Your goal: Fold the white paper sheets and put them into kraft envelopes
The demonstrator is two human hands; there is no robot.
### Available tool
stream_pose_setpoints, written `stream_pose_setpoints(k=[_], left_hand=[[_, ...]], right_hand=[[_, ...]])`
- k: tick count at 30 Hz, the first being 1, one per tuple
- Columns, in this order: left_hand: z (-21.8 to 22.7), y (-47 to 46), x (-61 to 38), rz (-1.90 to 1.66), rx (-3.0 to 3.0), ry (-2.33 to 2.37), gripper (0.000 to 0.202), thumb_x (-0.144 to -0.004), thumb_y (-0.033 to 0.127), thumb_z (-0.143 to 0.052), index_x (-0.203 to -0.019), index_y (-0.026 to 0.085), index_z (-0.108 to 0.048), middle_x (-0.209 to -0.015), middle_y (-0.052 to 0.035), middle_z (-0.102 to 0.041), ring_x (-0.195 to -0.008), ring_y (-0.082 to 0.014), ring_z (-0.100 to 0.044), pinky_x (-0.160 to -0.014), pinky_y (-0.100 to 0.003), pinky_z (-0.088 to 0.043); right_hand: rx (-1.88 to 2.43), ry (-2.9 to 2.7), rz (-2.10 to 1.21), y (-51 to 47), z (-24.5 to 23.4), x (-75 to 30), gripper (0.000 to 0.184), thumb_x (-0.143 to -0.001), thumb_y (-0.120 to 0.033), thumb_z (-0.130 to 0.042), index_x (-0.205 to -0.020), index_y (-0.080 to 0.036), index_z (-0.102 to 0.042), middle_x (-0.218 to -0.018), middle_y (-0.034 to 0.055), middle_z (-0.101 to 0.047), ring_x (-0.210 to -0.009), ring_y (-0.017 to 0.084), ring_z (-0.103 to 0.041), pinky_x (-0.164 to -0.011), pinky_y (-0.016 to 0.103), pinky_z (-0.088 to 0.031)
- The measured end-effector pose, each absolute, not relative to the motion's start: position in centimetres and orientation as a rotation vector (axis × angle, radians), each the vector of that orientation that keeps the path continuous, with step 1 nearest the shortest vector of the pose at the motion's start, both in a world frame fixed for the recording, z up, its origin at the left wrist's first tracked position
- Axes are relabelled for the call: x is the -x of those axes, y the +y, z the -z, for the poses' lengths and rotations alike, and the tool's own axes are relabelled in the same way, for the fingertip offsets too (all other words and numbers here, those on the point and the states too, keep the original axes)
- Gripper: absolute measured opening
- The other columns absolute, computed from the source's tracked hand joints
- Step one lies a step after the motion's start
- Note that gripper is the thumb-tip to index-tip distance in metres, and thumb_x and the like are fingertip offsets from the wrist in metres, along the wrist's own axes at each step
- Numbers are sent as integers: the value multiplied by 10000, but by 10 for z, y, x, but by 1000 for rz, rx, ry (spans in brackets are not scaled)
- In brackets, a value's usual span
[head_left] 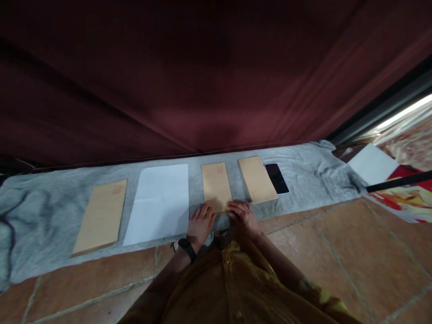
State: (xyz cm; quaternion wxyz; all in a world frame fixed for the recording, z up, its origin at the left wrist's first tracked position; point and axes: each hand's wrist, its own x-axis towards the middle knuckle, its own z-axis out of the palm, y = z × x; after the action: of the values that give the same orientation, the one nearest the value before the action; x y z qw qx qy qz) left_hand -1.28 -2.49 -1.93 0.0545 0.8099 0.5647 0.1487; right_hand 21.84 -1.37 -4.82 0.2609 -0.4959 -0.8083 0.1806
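A tan envelope (216,184) lies in the middle of a grey cloth (303,166) spread on the floor. My left hand (200,225) rests on the cloth at the envelope's near left corner, fingers bent and touching its edge. My right hand (242,215) sits at the near right corner, fingers curled onto the edge. A black band circles my left wrist. A white sheet of paper (158,202) lies just left of the envelope. A second tan envelope (257,179) lies to the right, and a third (101,216) lies far left.
A black phone (276,177) lies face up beside the right envelope. A dark red curtain (202,76) hangs behind the cloth. Brown floor tiles (337,252) run along the near side. At right are a white sheet (371,164), a colourful printed sheet (405,198) and a dark bar (398,181).
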Motion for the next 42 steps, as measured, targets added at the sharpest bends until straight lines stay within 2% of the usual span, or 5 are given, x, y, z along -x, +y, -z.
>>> stream_pose_setpoints(k=[7, 22, 29, 37, 42], left_hand=[[22, -31, 14, -534, -2410, 1716, 290, -979, 296, -480, -1213, 201, -622, -1281, -103, -647, -1181, -261, -594, -995, -419, -514], [21, -19, 8, -508, -2406, 1836, 235, -992, 289, -440, -1016, 213, -661, -1102, -94, -681, -1015, -268, -614, -890, -436, -498], [22, -16, 5, -513, -2360, 1876, 227, -975, 279, -454, -1039, 212, -661, -1117, -100, -685, -1014, -278, -613, -885, -450, -508], [24, -31, -6, -402, -2585, 1609, 476, -893, 89, -426, -1328, 184, -595, -1397, -127, -611, -1342, -282, -520, -1126, -478, -427], [37, -47, -20, -400, -2643, 1472, 522, -955, 177, -376, -1467, 154, -476, -1485, -124, -552, -1433, -255, -446, -1181, -455, -400]], right_hand=[[1346, -2167, -520, -16, 42, -215, 290, -1015, -287, -539, -1288, -252, -631, -1323, 60, -655, -1198, 238, -591, -1057, 450, -427], [1530, -2025, -455, -12, 34, -196, 181, -1010, -243, -514, -1089, -236, -677, -1139, 72, -691, -1071, 246, -604, -974, 414, -414], [1573, -1982, -367, -10, 42, -189, 139, -991, -220, -514, -1034, -236, -646, -1064, 72, -669, -1031, 244, -583, -942, 395, -405], [1641, -2018, -363, -8, 41, -188, 122, -957, -181, -554, -1026, -229, -643, -1083, 82, -654, -1054, 252, -571, -942, 403, -405], [1663, -2014, -346, -9, 45, -187, 134, -979, -208, -528, -1025, -236, -651, -1077, 67, -651, -1051, 238, -576, -952, 389, -397]])
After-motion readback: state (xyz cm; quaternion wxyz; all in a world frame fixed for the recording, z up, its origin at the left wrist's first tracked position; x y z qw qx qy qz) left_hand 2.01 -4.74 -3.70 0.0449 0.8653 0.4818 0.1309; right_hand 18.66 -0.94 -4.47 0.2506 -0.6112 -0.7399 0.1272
